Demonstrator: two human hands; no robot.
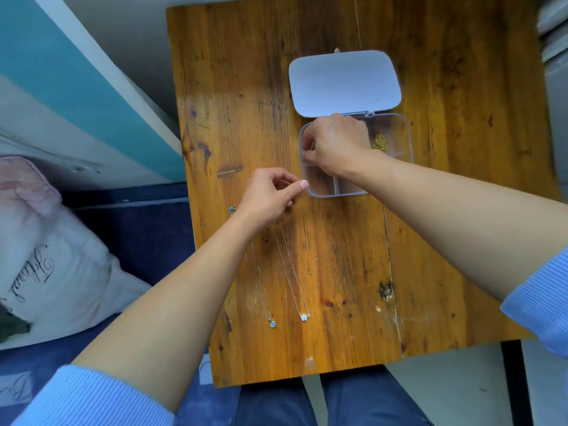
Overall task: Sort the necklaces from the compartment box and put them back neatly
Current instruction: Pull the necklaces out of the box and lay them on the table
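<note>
My clear compartment box [405,139] sits toward the far right of the wooden desk [233,96], its lid [344,83] flat open behind it, with bare wood to its left and right. My right hand [336,146] reaches into the far-left compartment, fingers pinched; I cannot tell on what. My left hand [269,196] pinches a thin chain just beside the box's near-left corner. Two silver necklaces [289,272] lie stretched toward me, side by side. One gold necklace [380,141] rests in the far-right compartment.
</note>
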